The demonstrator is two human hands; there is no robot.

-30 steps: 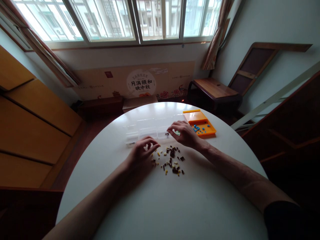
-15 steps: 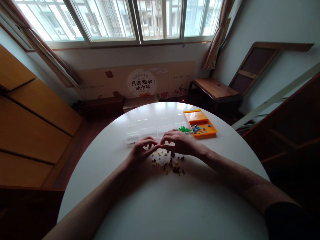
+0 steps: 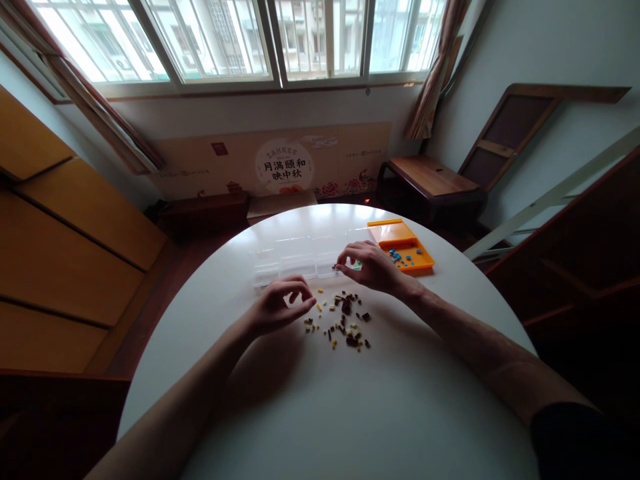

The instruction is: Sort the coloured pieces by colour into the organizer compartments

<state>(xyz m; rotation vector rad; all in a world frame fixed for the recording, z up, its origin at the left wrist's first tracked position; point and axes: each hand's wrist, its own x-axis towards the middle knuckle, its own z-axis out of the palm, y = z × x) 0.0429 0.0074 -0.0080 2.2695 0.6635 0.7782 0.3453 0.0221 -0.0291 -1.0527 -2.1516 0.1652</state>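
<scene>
My right hand (image 3: 367, 267) hovers over the clear divided box (image 3: 299, 269), its thumb and fingertips pinching a tiny dark brown building brick (image 3: 335, 267). Lower and to the left, my left hand (image 3: 281, 307) has thumb and forefinger tips together beside the loose bricks; whatever may be between them is too small to make out. Dark brown bricks (image 3: 347, 307) lie scattered on the white table, mixed with small yellow bricks (image 3: 319, 307). A few green bricks (image 3: 357, 265) show past my right fingers, the others hidden behind that hand.
To the right of the clear box, an orange case (image 3: 424, 261) lies open with blue bricks (image 3: 395, 256) in it. Everything rests on a round white table (image 3: 350, 413). A low wooden stool (image 3: 433, 175) stands beyond its far right edge.
My hands, fingertips together before, have come apart. The right has moved up and right over the clear box with the brown brick, covering most of the green bricks. My left hand has dropped slightly.
</scene>
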